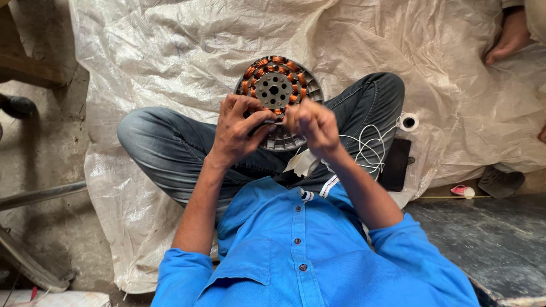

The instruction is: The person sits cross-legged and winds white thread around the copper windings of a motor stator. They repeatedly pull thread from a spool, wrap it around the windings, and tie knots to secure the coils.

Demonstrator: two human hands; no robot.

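A round metal motor stator (274, 86) with copper wire coils around its hub rests tilted between my crossed legs in jeans. My left hand (238, 129) grips the stator's near rim, thumb and fingers curled over the slots. My right hand (314, 126) is closed right beside it at the same rim, fingers pinched together; what it pinches is hidden. White thread (369, 149) loops over my right thigh toward a small white spool (408, 121). A pale paper strip (301, 163) lies in my lap under the hands.
A crinkled white plastic sheet (187, 45) covers the floor. A black flat object (394, 165) lies by my right knee. Another person's bare foot (510, 37) is at the top right. A small pink and white item (462, 191) and a metal rod (40, 195) lie nearby.
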